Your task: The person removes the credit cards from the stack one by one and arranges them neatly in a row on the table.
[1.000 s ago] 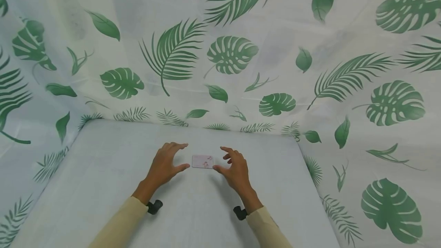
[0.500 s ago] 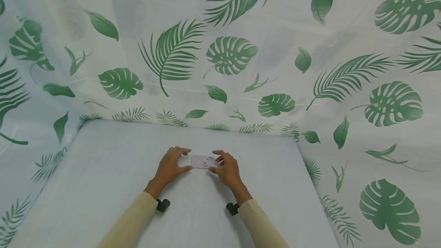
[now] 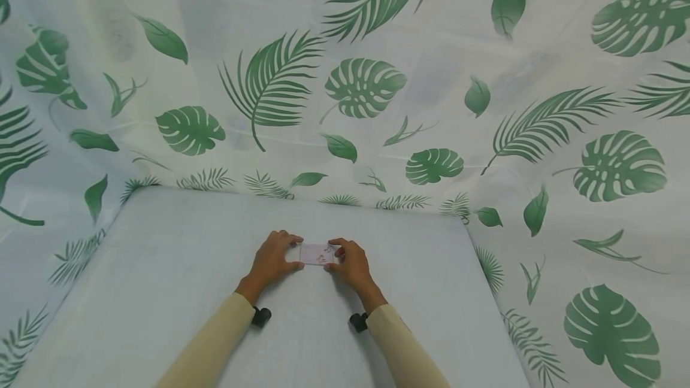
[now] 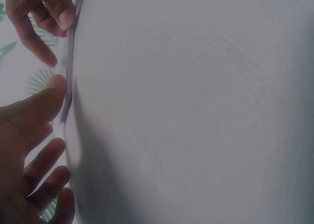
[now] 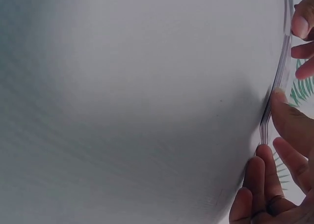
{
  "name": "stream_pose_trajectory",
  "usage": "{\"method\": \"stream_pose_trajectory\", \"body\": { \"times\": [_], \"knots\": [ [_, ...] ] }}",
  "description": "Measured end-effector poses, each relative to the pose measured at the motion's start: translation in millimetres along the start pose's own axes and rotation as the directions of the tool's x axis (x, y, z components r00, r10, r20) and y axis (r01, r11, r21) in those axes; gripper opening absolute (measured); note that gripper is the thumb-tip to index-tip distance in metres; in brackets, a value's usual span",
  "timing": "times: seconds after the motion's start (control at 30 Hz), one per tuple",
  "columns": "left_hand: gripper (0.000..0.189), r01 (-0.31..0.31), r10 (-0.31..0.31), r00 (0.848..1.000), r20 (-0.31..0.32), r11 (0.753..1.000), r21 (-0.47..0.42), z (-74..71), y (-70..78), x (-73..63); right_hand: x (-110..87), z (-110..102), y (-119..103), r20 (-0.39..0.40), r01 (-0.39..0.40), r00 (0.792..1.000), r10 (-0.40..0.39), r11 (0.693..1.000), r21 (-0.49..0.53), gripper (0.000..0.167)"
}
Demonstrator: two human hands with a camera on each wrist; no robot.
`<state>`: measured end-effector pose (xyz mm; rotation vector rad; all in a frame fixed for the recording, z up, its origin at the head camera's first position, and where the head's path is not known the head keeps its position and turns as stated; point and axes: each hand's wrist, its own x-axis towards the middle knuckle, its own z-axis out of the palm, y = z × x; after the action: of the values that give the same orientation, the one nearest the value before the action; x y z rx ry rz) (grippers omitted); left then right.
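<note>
A small flat pink rectangle (image 3: pixel 315 254) with a flower print lies on the white table, its long side crosswise to me. From the right wrist its thin edge (image 5: pixel 280 69) appears striped, as if layered. My left hand (image 3: pixel 271 257) pinches the left end, thumb at the near corner and forefinger at the far corner. At the right end, my right hand (image 3: pixel 353 264) grips it with its thumb on the near edge and forefinger over the far edge. In the left wrist view, the left thumb (image 4: pixel 58 89) rests against the rectangle's edge.
A white cloth covers the table (image 3: pixel 178 268). Behind it and along both sides hang white sheets (image 3: pixel 302 88) printed with green leaves. Dark wrist mounts (image 3: pixel 262 317) show below the beige sleeves (image 3: pixel 210 346).
Both hands have come inward, from standing apart beside the pink rectangle to holding its two ends. The rectangle itself stays in about the same place.
</note>
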<state>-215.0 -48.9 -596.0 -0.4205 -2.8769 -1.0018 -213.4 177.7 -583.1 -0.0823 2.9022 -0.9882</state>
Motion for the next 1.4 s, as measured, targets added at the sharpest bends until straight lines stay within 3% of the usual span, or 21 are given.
{"method": "stream_pose_trajectory", "body": {
  "times": [0.27,0.8,1.0,1.2,1.4],
  "knots": [
    [0.056,-0.014,0.011,0.999,0.04,0.997,0.08,3.7,0.2,8.4,3.7,-0.7,-1.6,0.039,0.014,0.999,-0.014,1.0,-0.023,0.056],
    [0.055,-0.031,0.031,1.0,0.002,0.998,0.048,-5.5,4.8,7.1,-3.9,2.8,-9.8,-0.041,0.015,0.999,-0.016,0.999,-0.028,0.054],
    [0.056,-0.024,0.025,0.999,-0.02,0.999,0.029,-17.8,4.4,-1.3,-7.9,3.0,-22.0,-0.055,0.029,0.998,-0.03,0.999,-0.013,0.055],
    [0.056,-0.028,0.03,0.998,-0.061,0.999,0.031,-30.4,-0.2,-14.2,-14.8,6.8,-35.1,-0.076,0.092,0.993,-0.093,0.996,-0.012,0.056],
    [0.056,-0.01,0.013,0.998,-0.059,0.999,0.046,-43.7,-8.3,-28.5,-20.9,13.7,-49.5,-0.072,0.14,0.987,-0.141,0.99,-0.026,0.057]
  ]
}}
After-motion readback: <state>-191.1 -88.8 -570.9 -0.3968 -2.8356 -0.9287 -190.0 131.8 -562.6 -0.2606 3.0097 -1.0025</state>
